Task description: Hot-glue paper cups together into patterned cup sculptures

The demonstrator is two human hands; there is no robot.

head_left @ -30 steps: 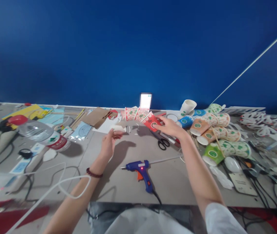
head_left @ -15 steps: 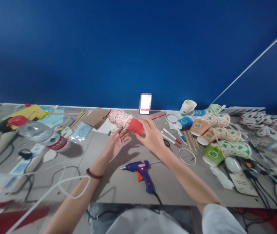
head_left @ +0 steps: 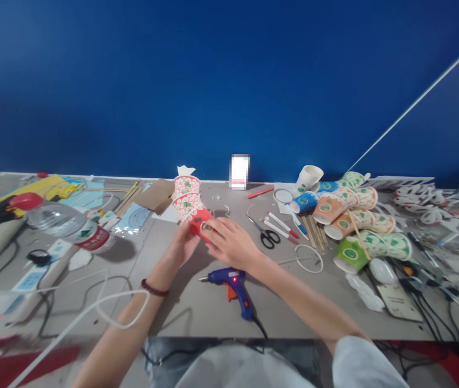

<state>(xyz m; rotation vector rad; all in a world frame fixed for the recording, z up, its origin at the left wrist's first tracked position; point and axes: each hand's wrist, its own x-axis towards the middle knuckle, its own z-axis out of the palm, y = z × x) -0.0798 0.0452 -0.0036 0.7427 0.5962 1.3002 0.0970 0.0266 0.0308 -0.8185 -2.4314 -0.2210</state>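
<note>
Both hands hold a row of red-and-white patterned paper cups (head_left: 186, 203) joined end to end, tilted with the plain red end toward me. A bit of white paper (head_left: 186, 170) sticks out at the far end. My left hand (head_left: 183, 242) is wrapped round the near cup from the left and below. Across the red end lie the fingers of my right hand (head_left: 229, 242), closed on it from the right. Below the hands a blue glue gun (head_left: 229, 280) rests on the table with a red light on, its nozzle pointing left.
Several joined paper cups (head_left: 353, 256) lie at the right, near wooden sticks (head_left: 314, 233). Scissors (head_left: 269, 238) and markers (head_left: 282, 223) are right of my hands. A water bottle (head_left: 71, 223) lies left. A phone (head_left: 239, 172) stands at the back; a white cable (head_left: 103, 307) arcs at front left.
The cups have swung more upright, and their red end has come down and left. My right hand moved left and nearer, uncovering the scissors; my left hand has closed on the cups.
</note>
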